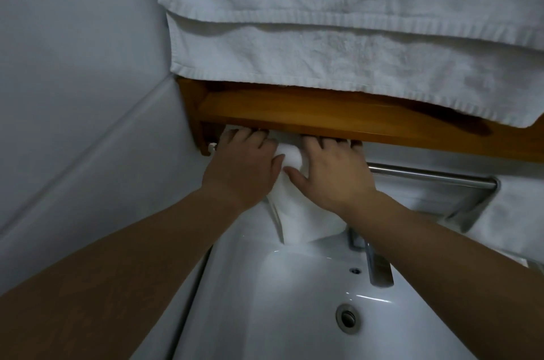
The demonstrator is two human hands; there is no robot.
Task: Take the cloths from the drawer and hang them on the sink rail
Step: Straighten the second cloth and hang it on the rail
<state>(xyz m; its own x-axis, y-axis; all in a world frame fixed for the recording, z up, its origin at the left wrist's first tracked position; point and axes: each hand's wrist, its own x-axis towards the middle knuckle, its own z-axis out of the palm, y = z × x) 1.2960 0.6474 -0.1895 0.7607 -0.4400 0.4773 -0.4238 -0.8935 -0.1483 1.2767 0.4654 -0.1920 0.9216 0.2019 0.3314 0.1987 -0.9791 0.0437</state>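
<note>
The big towel [353,21] at 12 o'clock is rough, fluffy white cloth. The shelf [323,115] is smooth brown wood. The rail [426,175] at 3 o'clock is shiny metal. The sink [265,300] is glossy white.

- The cloth [290,203] under my hands is plain white.
- The big towel [338,35] up high is white too, with ribbed stripes along its edges.
- The shelf [323,115] is orange-brown wood.
- The rail [426,175] is shiny silver.
- The tap [378,270] is silver too.
- The sink [265,286] is glossy white, with a grey metal drain [347,318].
- The wall [73,65] is pale blue-grey.
</note>
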